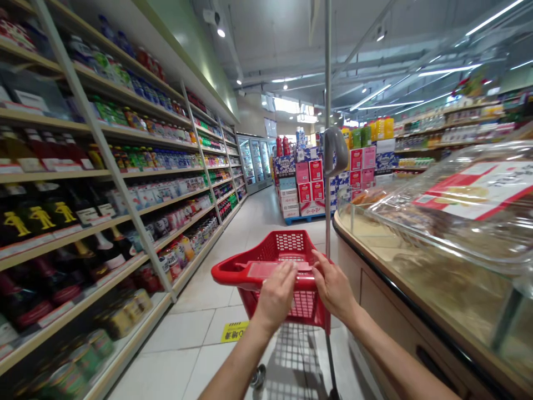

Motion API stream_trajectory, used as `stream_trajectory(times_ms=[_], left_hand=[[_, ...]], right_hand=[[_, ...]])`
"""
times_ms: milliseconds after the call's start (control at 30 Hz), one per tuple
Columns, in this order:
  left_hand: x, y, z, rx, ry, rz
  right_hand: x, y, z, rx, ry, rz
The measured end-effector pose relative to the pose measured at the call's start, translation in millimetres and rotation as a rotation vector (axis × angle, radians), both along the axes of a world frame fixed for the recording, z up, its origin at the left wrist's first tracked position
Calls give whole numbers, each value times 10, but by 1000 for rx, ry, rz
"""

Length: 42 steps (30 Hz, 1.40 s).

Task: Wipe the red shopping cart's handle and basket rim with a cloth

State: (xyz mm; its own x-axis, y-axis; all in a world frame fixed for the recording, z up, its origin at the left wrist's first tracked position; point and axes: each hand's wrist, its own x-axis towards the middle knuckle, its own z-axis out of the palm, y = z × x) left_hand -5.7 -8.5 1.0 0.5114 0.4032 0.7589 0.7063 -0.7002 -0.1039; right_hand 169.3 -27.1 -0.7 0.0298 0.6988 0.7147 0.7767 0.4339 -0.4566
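A red plastic shopping cart (pixel 250 253) is right in front of me, its mesh basket showing bare red walls. My left hand (pixel 277 294) lies over the middle of its handle (pixel 231 278), fingers bent across the bar. At the right end of the same handle, my right hand (pixel 333 283) curls its fingers around the corner of the rim. A thin grey upright pole (pixel 328 211) rises close beside the right fingers, with a grey rounded piece (pixel 336 150) on it. The undersides of both hands are hidden.
Tall shelves (pixel 166 241) of bottles and cans line the left. On the right stands a counter (pixel 375 278) with clear packs of baked food (pixel 466 194). Ahead are stacked drink cartons (pixel 310 183) on a blue pallet and glass-door fridges (pixel 254 161). A yellow floor sign (pixel 234 331) lies below.
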Motion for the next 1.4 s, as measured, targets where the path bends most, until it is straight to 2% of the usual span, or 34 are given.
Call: stream_trajectory(times_ms=[100, 133, 200, 333, 400, 467, 533, 600, 667, 767, 833, 967, 1033, 1100, 1167, 1233, 1300, 1400], left_hand=[[-360, 125, 89, -80, -161, 184], [-403, 150, 117, -113, -200, 248], [-296, 141, 144, -162, -203, 293], [185, 32, 87, -126, -28, 101], [150, 45, 68, -102, -21, 50], [-100, 118, 77, -110, -97, 107], [-354, 195, 102, -119, -217, 272], [-403, 207, 110, -133, -235, 349], [-221, 144, 82, -134, -147, 289], [92, 36, 29, -87, 12, 94], [65, 34, 34, -73, 19, 54], [-280, 144, 109, -115, -157, 252], [-234, 143, 117, -146, -174, 308], [-19, 87, 87, -162, -101, 244], [171, 27, 53, -131, 9, 102], [154, 14, 46, -93, 45, 32], [-65, 54, 68, -84, -33, 100], [-355, 123, 103, -105, -187, 298]], right_hand=[[18, -1, 15, -24, -9, -21], [9, 2, 16, -22, -18, -42], [-17, 8, 10, -5, -34, -85], [-31, -4, 6, 0, -46, -42], [-14, -17, 11, -10, -37, -25], [-5, -21, 11, -9, -31, -47], [-19, -12, 2, 7, -48, -76], [-50, 4, -13, 29, -74, -103], [-79, 11, -23, 36, -84, -104], [-75, -5, -15, 16, -64, -51], [-50, -22, 1, 4, -42, -21], [-34, -29, 9, 20, -19, -44], [-56, -19, -4, 48, -10, -69], [-77, -14, -20, 84, -8, -65], [-79, -19, -30, 111, -9, -34], [-59, -29, -34, 117, -3, -5], [-33, -35, -38, 101, 14, 8], [-17, -24, -48, 62, 49, 11]])
